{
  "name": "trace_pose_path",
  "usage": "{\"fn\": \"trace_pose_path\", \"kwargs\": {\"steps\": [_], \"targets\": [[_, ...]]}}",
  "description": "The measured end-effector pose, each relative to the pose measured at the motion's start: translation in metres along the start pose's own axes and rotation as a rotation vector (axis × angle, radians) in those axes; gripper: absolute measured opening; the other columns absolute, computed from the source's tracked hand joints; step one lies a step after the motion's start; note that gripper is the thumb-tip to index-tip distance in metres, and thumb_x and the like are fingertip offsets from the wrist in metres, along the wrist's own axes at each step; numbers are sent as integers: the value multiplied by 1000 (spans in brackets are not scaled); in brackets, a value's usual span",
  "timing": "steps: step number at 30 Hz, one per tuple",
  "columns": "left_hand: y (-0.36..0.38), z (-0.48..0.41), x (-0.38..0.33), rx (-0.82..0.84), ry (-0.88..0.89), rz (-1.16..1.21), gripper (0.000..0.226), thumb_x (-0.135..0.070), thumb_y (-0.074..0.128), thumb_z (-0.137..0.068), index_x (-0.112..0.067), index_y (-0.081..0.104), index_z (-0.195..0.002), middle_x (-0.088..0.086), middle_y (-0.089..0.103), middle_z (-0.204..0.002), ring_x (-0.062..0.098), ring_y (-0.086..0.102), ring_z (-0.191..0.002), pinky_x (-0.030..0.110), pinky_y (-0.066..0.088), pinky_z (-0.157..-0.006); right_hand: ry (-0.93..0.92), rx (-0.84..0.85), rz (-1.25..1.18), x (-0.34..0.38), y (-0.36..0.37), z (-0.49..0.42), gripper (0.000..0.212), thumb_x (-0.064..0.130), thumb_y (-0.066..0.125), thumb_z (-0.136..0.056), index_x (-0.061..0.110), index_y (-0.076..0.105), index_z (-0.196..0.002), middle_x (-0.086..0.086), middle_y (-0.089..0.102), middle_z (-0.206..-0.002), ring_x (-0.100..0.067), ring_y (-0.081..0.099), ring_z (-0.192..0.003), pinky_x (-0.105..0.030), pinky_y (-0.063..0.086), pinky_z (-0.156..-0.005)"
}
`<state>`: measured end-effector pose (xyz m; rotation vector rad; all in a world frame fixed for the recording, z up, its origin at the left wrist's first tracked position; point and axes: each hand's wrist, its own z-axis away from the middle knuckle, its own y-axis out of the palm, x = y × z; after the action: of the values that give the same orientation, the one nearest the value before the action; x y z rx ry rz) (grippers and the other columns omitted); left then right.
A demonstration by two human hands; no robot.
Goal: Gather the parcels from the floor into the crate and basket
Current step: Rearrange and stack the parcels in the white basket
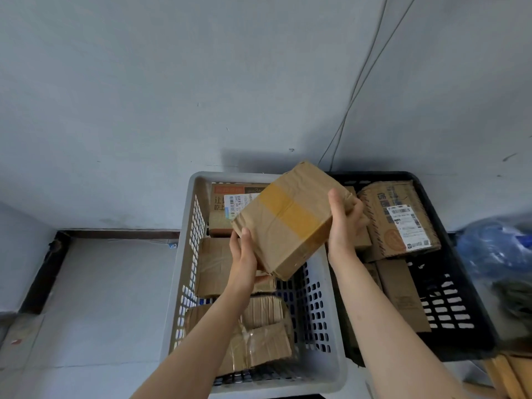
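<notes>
Up over the grey crate (318, 309), tilted in mid-air: a brown parcel (288, 223) with yellow tape. Gripped at both ends, left hand (244, 256) on the near-left corner, right hand (345, 223) curled round the far-right end. More boxes (267, 344) down in the crate and in the black basket (452, 300) just right of it.

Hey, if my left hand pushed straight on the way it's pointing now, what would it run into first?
The taped parcel: your left hand already grips its near corner. Beyond that, probably the wall behind the grey basket, though depth is unclear.
</notes>
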<state>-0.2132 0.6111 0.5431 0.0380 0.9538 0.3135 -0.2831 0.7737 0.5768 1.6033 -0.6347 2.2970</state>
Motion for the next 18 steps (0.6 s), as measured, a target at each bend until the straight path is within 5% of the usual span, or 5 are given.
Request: {"fn": "trace_pose_path", "kwargs": {"steps": [4, 7, 11, 14, 18], "targets": [[10, 2, -1, -92, -5, -131, 91, -68, 62, -74, -35, 17, -146, 0, 27, -142, 19, 41, -120, 41, 39, -107, -8, 17, 129, 8, -24, -3, 61, 85, 58, -61, 45, 44, -106, -3, 36, -136, -32, 39, -126, -52, 44, -98], [10, 3, 0, -62, 78, -240, 96, -52, 72, -75, -31, 16, -150, 1, 25, -146, 20, 39, -126, 39, 36, -107, -31, 120, 346, 15, -41, -9, 65, 86, 56, -61, 42, 46, -108, -4, 41, -131, -33, 42, -124, -56, 43, -97], [27, 15, 18, 208, -62, -367, 65, -56, 43, -95, -25, 27, -149, 0, 45, -142, 22, 46, -125, 41, 39, -102, -49, 222, 657, 23, -42, -1, 71, 77, 49, -73, 32, 41, -128, -3, 29, -140, -32, 25, -132, -52, 36, -98], [38, 20, 39, 210, -177, -372, 64, -59, 23, -99, -22, 21, -151, 6, 39, -149, 29, 39, -135, 43, 31, -113, -174, 217, 783, 24, -31, 17, 78, 77, 50, -76, 30, 36, -137, -2, 17, -145, -33, 20, -137, -48, 39, -95], [24, 14, 67, 236, -299, -284, 63, -57, 16, -100, -17, 33, -147, 7, 44, -146, 26, 40, -135, 40, 29, -115, -53, 506, 977, 16, -26, 20, 103, 81, 60, -68, 35, 19, -150, -1, 5, -155, -40, 21, -142, -56, 39, -105]]}}
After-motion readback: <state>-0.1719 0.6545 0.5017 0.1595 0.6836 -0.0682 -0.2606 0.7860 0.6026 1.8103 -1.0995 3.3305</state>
